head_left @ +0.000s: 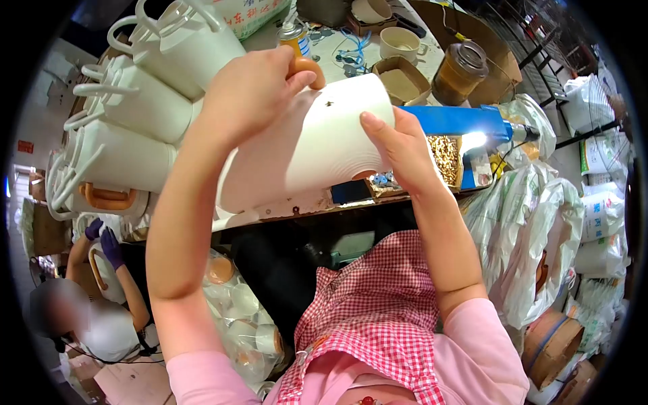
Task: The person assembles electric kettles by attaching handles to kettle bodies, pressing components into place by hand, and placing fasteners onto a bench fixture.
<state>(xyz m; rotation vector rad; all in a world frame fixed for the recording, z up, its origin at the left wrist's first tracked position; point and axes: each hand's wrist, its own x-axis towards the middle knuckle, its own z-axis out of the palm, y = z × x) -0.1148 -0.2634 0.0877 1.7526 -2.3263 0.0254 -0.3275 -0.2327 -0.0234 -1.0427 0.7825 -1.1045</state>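
A large white cylindrical jug body (304, 135) lies tilted on its side above the table's front edge. Near its upper side is a small dark mark or hole. My left hand (253, 88) is closed around a tan curved handle (308, 70) at the jug body's top side; whether the handle is fastened there I cannot tell. My right hand (408, 152) grips the ridged right end of the body, thumb on top and fingers behind. A second brown spot shows under that end, partly hidden by the hand.
White jugs (145, 94) with handles are stacked at left. Behind are a spray can (294, 39), a cup (399, 43) and a brown-lidded jar (460, 73). A blue tool (459, 123) with a bright lamp stands over a box of brass-coloured screws (444, 158). A co-worker (101, 317) wears purple gloves.
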